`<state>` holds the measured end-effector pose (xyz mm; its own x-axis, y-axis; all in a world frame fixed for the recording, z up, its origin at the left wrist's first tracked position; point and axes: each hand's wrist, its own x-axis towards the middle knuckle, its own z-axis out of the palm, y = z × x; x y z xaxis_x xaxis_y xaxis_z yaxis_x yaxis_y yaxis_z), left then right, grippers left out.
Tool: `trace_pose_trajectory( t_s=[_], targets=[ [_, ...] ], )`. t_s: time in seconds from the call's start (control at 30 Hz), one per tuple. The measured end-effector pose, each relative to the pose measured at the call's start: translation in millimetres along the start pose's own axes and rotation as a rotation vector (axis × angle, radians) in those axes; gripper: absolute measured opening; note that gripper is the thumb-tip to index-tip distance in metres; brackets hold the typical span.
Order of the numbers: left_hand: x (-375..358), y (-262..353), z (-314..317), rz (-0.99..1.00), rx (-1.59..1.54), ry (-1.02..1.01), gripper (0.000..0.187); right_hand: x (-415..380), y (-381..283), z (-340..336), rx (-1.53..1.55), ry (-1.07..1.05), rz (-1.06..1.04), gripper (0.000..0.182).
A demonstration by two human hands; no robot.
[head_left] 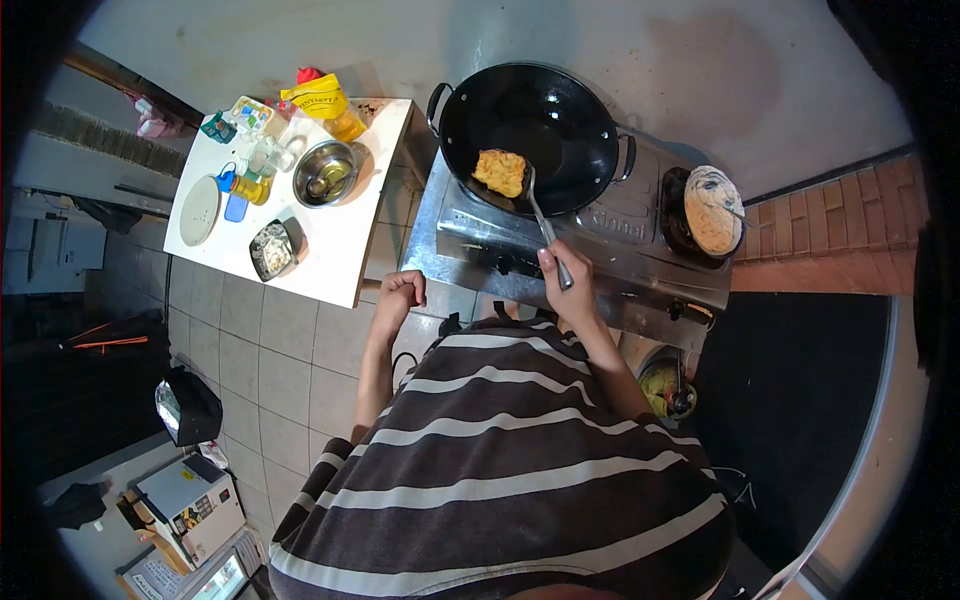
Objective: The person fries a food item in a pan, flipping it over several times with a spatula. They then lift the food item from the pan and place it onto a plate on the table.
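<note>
My right hand is wrapped round the handle of a metal spatula, which reaches up into a large black wok. The spatula's head sits right at the edge of a golden-brown fried piece, perhaps omelette, lying on the wok's near left side. Left of the stove's front edge hangs my left hand, fingers curled into a loose fist with nothing showing in it. Under the wok is a two-burner steel gas stove.
A plate with an orange-white mixture rests on the right burner. On the white table at left stand a steel bowl, a black dish of white food, a pale plate, a yellow pouch and bottles. A brick ledge borders the right.
</note>
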<state>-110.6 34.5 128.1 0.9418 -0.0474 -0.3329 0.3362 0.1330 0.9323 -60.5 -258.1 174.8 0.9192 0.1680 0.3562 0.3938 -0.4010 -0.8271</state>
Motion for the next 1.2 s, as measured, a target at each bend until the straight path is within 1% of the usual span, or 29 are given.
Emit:
trace_pose_trajectory(
  t_s=[0.43, 0.53, 0.6, 0.77, 0.83, 1.03, 1.2],
  targets=[
    [-3, -2, 7, 0.015, 0.054, 0.008, 0.021, 0, 1, -7, 0.001, 0.012, -0.006, 0.018],
    [-3, -1, 10, 0.019, 0.014, -0.004, 0.021, 2, 0, -7, 0.004, 0.014, -0.044, 0.017],
    [-3, 1, 11, 0.017, 0.019, -0.001, 0.021, 1, 1, -9, 0.026, -0.009, 0.006, 0.017],
    [-2, -1, 10, 0.005, 0.01, 0.009, 0.021, -1, 5, -7, 0.013, 0.009, -0.02, 0.017],
    [-1, -1, 9, 0.007, 0.059, 0.017, 0.021, -1, 6, -7, 0.018, 0.016, -0.02, 0.017],
    [-1, 5, 12, 0.0, 0.038, 0.01, 0.021, 3, 6, -8, 0.019, -0.002, -0.019, 0.017],
    [0, 7, 11, -0.001, 0.024, -0.006, 0.02, 4, 4, -10, 0.014, 0.042, 0.02, 0.019]
  ],
)
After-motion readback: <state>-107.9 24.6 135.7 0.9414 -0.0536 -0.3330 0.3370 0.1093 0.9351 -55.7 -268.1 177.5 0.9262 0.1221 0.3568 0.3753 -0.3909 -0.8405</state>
